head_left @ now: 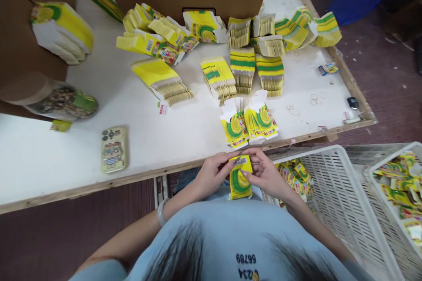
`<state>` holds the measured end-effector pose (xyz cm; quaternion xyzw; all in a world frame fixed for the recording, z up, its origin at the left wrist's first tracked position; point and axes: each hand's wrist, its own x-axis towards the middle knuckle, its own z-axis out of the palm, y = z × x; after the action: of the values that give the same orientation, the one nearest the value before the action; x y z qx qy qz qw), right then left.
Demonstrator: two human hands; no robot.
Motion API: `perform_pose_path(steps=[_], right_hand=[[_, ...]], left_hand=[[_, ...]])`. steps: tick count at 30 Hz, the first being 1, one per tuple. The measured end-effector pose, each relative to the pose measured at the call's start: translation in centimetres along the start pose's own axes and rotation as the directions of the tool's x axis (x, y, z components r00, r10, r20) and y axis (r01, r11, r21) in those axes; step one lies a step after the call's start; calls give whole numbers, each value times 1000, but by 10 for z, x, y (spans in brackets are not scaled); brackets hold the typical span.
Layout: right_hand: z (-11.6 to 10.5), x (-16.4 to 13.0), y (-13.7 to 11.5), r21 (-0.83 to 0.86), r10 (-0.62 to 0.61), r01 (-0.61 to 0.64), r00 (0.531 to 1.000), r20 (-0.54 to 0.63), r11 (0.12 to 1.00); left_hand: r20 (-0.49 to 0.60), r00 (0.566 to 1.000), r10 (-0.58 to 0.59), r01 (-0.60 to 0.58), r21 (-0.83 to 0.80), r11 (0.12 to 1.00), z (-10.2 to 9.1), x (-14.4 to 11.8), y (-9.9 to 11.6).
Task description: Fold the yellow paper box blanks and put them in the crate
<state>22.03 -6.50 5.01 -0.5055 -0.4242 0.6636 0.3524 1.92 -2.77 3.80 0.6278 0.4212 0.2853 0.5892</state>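
Left hand (214, 172) and right hand (266, 173) both pinch a small yellow carton (240, 179) at its top flaps, just off the surface (138, 140) edge. It looks light, thin and easily creased, best held by its edges. Just beyond the hands lie more cartons (249, 122); a crate (332, 193) stands to the right.

Bright even light, edges warped, perhaps blurred

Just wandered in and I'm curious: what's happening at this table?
A person holds a small yellow-and-green carton in both hands, left hand and right hand, just below the table edge. Stacks of flat cartons cover the white table, a phone lies on it, and white crates beside hold more cartons.
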Motion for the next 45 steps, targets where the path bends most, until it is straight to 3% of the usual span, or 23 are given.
perform_pose_path(steps=[9,14,16,20,22,24,25,27,29,31,33,36,38,42,43,45], right_hand=[[-3,-2,-3,-26,25,-25,999,21,999],[-12,3,-1,151,5,-29,987,158,988],[-6,6,8,200,-18,-13,988,151,980],[4,17,26,227,-94,115,991,-99,967],[-8,11,27,106,-146,182,949,-280,977],[-36,-8,23,-190,-207,133,866,-455,973],[-53,-22,20,-383,-246,31,814,-526,923],[-87,-48,16,-707,-329,-277,736,-592,651],[-112,-67,17,-770,-393,-544,663,-638,333],[-120,-72,24,-782,-452,-597,657,-603,176],[-112,-61,30,-846,-505,-494,688,-522,201],[-81,-23,28,-921,-605,-205,703,-374,331],[-56,10,17,-923,-700,-5,649,-296,386],[-10,74,-10,-852,-844,305,473,-252,426],[-1,88,-14,-832,-853,354,461,-242,427],[14,108,-20,-787,-840,421,498,-216,452]], left_hand=[[-10,996,92,-91,33,995,-1,1,-4],[16,989,145,-146,144,979,-6,-6,-8],[38,987,157,-161,191,968,-10,-8,-9],[154,969,191,-228,274,934,-29,17,-10],[98,952,291,-305,404,862,-39,53,-9],[-53,919,390,-290,580,762,-49,100,-10],[-119,907,404,-238,648,724,-53,124,-12],[-179,920,348,-128,703,700,-59,166,-17],[-127,965,227,-77,694,716,-64,192,-21],[-80,982,168,-64,704,708,-68,203,-22],[-55,984,169,-75,733,676,-71,203,-20],[-37,976,214,-111,762,638,-78,192,-11],[-42,947,320,-178,760,626,-83,180,-3],[-113,858,500,-315,654,688,-83,141,22],[-130,858,497,-321,619,717,-81,130,29],[-156,865,477,-320,561,764,-79,108,44]])
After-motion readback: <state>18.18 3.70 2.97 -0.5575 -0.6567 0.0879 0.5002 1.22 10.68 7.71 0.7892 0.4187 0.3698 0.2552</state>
